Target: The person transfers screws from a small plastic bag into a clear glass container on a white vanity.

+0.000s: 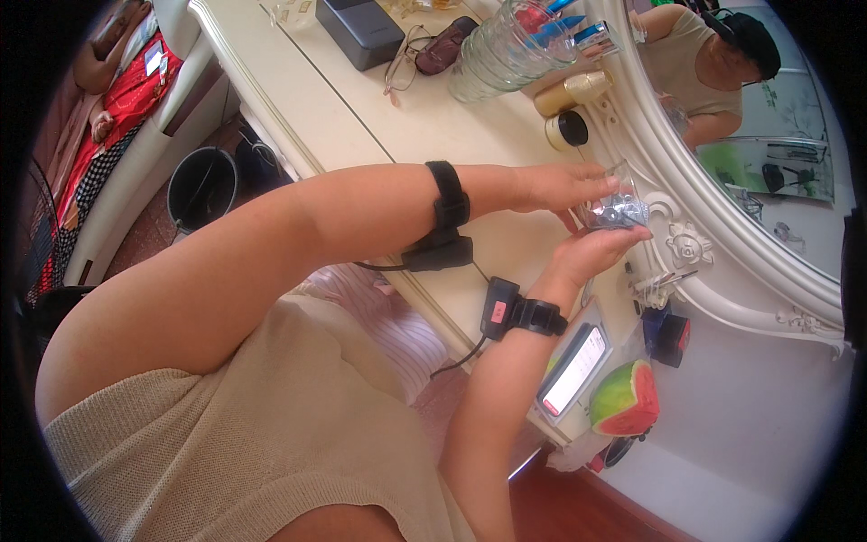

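Note:
A small clear cup or jar [624, 177] with shiny silvery-blue pieces inside is held between my two hands, in front of the mirror frame. My left hand [565, 188] reaches across from the left, with its fingers along the cup's near side. From below, my right hand [599, 251] supports it, palm against its lower edge and thumb beside it. The cup looks tilted. What exactly the pieces are cannot be made out. Close to my left hand lies a small jar with a black lid [567, 131], beside a gold-coloured bottle [572, 93].
The cream dressing table [352, 129] carries a ribbed glass jar of pens [498, 64], eyeglasses [406, 64] and a dark box [362, 30]. Right: a lit phone [574, 369] and cut watermelon [624, 400]. A white-framed mirror [765, 74] stands behind. Another person's arm [95, 71] shows left, near a bucket [203, 190].

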